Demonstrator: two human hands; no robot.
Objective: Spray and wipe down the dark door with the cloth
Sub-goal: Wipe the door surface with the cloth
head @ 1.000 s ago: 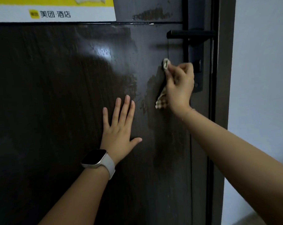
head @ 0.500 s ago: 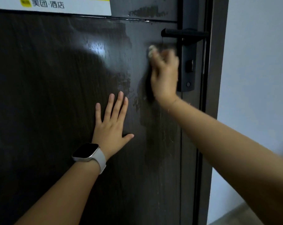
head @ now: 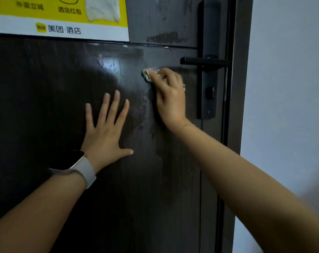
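The dark door (head: pixel 45 106) fills most of the view. The left hand (head: pixel 103 136) lies flat on the door with its fingers straight and spread out. The fingers point up toward 12 o'clock and the thumb sticks out toward 3 o'clock. A watch (head: pixel 76 165) with a pale strap sits on the left wrist.

The right hand (head: pixel 171 95) is up at about 2 o'clock from the left hand. Its fingers are curled around a small bunched cloth (head: pixel 147 74) and push it against the door. Only a bit of the cloth peeks out past the fingertips, at 11 o'clock from the hand. A thin bracelet (head: pixel 187 125) is on the right wrist.

The black door handle (head: pixel 204 61) is just above the right hand, at 1 o'clock from it. The long lock plate (head: pixel 208 92) is at 3 o'clock from the hand, near it.

The door looks wet and streaky around the right hand, and a shiny patch sits at 9 o'clock from the cloth. A yellow and white poster (head: pixel 60 17) is stuck on the door at the top left. A pale wall (head: pixel 286 88) stands past the door frame on the right.
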